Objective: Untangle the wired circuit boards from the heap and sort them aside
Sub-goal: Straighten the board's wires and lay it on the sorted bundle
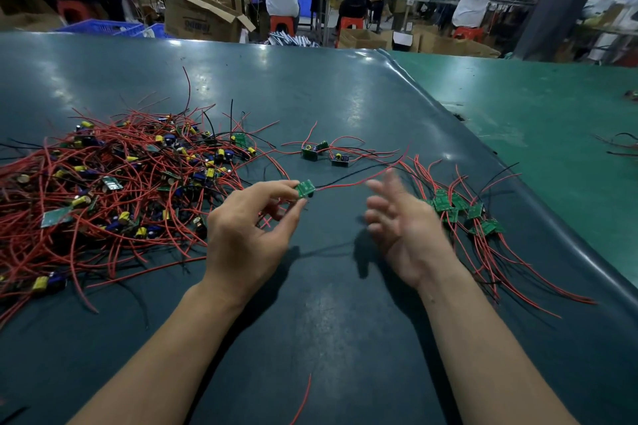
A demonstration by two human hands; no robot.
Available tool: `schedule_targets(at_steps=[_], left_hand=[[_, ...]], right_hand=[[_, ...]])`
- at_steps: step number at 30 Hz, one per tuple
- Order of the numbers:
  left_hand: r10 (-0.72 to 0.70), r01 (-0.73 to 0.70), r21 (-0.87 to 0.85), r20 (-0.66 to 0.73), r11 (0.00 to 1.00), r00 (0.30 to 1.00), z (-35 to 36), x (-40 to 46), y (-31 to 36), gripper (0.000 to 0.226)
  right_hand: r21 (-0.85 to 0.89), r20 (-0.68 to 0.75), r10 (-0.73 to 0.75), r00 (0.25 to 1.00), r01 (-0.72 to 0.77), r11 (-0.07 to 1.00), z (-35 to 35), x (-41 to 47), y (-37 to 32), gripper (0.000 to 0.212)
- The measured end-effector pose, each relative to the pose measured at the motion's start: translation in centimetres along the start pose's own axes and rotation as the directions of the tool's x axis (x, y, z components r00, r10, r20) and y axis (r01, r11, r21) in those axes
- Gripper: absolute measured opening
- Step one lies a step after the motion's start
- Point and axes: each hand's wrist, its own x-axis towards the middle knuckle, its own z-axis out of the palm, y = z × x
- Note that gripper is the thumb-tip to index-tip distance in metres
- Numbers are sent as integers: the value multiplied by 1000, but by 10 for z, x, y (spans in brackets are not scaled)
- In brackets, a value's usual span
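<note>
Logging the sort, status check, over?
Left hand pinches one circuit board; right hand open, blurred. Heap left, sorted boards right. Nothing blocking.

Cardboard box [203, 15] with blurred printing, no text legible

Right hand [400, 217] motion-blurred; heap [103, 190] cut off at left edge.
</note>
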Motion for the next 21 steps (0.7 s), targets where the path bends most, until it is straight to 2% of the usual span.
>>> schedule_targets(at_steps=[2, 4, 7, 9, 11, 14, 18, 19, 21], left_hand=[[20, -18, -27, 45, 999, 999, 0, -1, 1, 17], [74, -65, -59, 149, 996, 986, 1, -2, 1, 20], [89, -70, -99, 206, 993, 975, 0, -2, -1, 25], [89, -83, -41, 184, 996, 979, -1, -1, -3, 32], [117, -126, 60, 132, 990, 984, -4, 1, -7, 22], [152, -154, 197, 26, 968, 988, -11, 7, -17, 9], [28, 20, 326, -142, 945, 990, -21, 11, -27, 10], [-16, 72, 346, -160, 935, 987, -23, 11, -28, 10], [-101, 155, 408, -150, 900, 983, -23, 11, -29, 10]], right_hand=[[-139, 259, 89, 962, -54, 989, 11, -8, 12, 42], [-163, 411, 75, 909, -8, 987, 19, -14, 20, 36], [-208, 414, -16, 910, 112, 972, 21, -16, 22, 25], [-273, 379, -47, 924, 160, 948, 20, -15, 21, 10], [-301, 292, -105, 951, 196, 933, 20, -13, 19, 5], [-237, 82, -265, 961, 277, 931, 16, -9, 10, 15], [-102, -233, -432, 871, 420, 902, 8, -5, 2, 17], [-29, -321, -414, 852, 428, 903, 5, -3, 0, 17], [218, -406, -243, 881, 351, 910, -1, 0, -4, 12]])
